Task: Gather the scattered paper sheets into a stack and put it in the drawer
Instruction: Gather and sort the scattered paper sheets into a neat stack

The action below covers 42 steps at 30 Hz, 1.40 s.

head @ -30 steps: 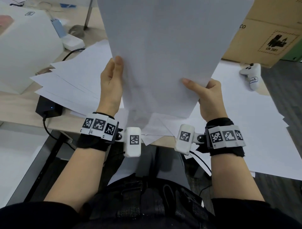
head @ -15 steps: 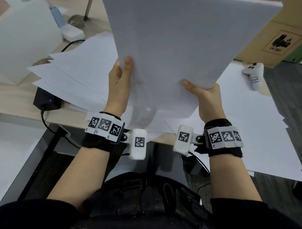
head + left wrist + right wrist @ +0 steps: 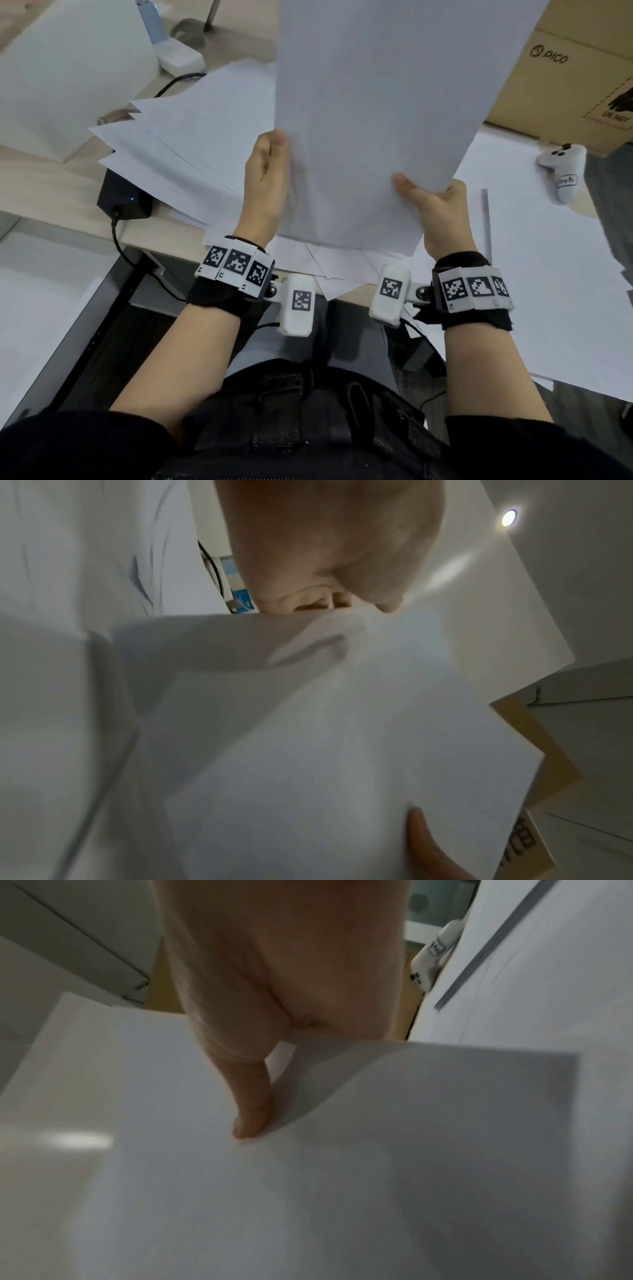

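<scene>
I hold a stack of white paper sheets [image 3: 376, 102] upright above the desk's near edge. My left hand [image 3: 270, 171] grips its left edge, thumb along the front and fingers hidden behind. My right hand [image 3: 424, 195] pinches the lower right corner, thumb [image 3: 253, 1118] on the front face. In the left wrist view the stack [image 3: 342, 737] fills the frame below my left hand [image 3: 329, 561]. More loose sheets lie fanned on the desk at the left [image 3: 191, 144], at the right [image 3: 534, 267] and under the stack [image 3: 342, 267]. No drawer is plainly visible.
A white box [image 3: 68, 68] stands at the back left and a cardboard box [image 3: 565, 85] at the back right. A white controller [image 3: 561, 171] lies on the right sheets. A black adapter [image 3: 125, 202] with its cable sits at the desk's left front edge.
The stack has tilted a little, its top leaning to the right. Both hands keep hold of it and have shifted slightly to the right.
</scene>
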Each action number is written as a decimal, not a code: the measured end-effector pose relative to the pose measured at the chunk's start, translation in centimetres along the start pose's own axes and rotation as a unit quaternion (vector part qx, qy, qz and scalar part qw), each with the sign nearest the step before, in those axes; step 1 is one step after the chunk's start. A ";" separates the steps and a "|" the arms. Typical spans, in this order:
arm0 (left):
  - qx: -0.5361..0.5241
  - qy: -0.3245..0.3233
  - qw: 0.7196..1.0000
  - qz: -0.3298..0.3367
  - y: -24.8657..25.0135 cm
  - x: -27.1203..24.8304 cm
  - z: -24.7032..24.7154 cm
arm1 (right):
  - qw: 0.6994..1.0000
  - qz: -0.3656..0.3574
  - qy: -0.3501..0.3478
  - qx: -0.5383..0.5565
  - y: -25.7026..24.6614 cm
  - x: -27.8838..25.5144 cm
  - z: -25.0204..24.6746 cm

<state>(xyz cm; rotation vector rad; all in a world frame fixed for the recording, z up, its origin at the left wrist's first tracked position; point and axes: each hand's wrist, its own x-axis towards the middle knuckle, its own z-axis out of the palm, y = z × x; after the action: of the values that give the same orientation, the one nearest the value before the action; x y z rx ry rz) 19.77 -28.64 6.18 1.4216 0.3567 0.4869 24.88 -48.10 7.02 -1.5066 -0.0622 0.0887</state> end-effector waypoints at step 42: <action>0.221 0.062 0.972 0.045 -1.5 6.0 -7.2 | 0.968 0.206 0.035 -0.141 4.8 5.4 5.8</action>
<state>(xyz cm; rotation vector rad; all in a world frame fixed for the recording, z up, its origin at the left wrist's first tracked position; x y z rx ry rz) 21.33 -19.55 4.11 1.8496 0.5255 0.5974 29.60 -41.56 2.49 -1.7871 0.3083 0.3741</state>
